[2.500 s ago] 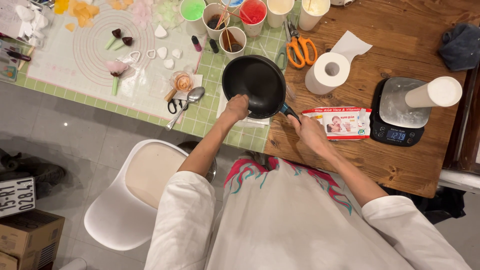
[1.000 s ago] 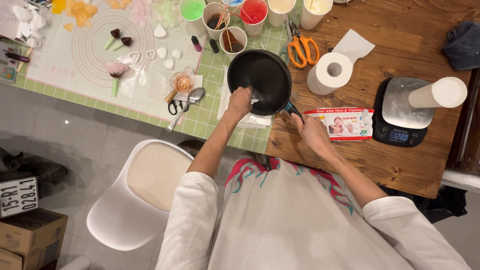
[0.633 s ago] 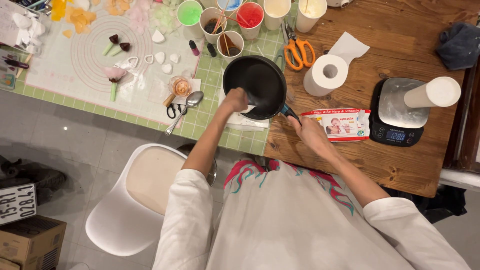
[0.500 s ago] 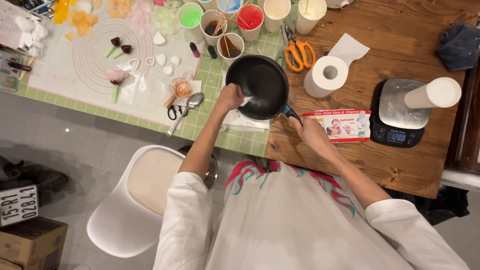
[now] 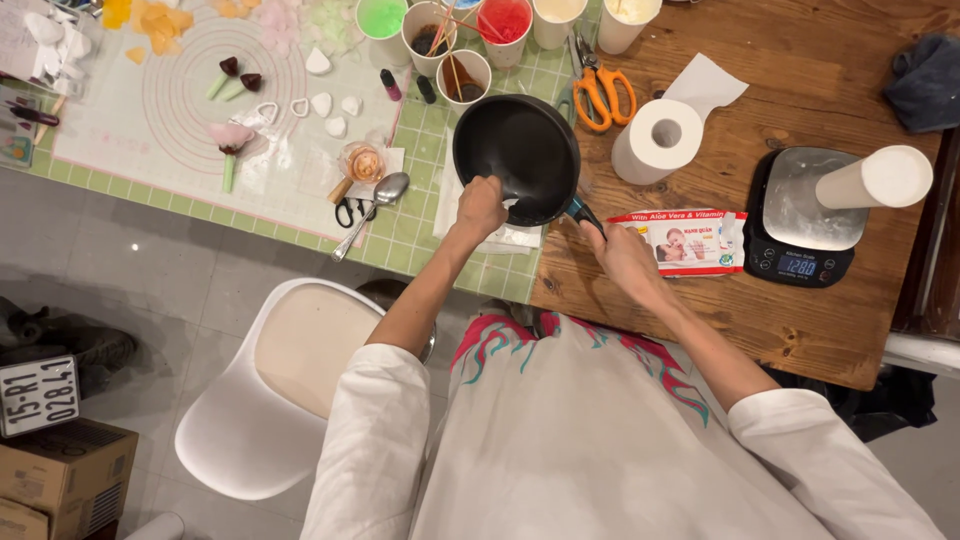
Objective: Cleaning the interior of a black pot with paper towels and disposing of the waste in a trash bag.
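Wooden table [image 5: 800, 330] takes the right half of the scene; green grid mat [image 5: 420, 215] covers the left part, with a pale silicone mat [image 5: 150, 130] on it further left. White chair [image 5: 270, 400] sits near you, left of your body. Black frying pan [image 5: 515, 158] is at the seam between grid mat and wood, held just above a white cloth [image 5: 500, 238]. Your right hand [image 5: 625, 255] is wrapped tight round the pan handle [image 5: 585, 213], fingers fully curled. Your left hand [image 5: 480, 205] is at the pan's near rim, fingers pinched on a white wipe [image 5: 508, 203] pressed inside the pan. Right of the pan: paper towel roll [image 5: 657, 140], wipes pack [image 5: 680, 240], kitchen scale [image 5: 805, 225]. Orange scissors [image 5: 600, 90] lie far of the pan, cups of colour [image 5: 500, 20] beyond. Spoon [image 5: 368, 205] lies left.
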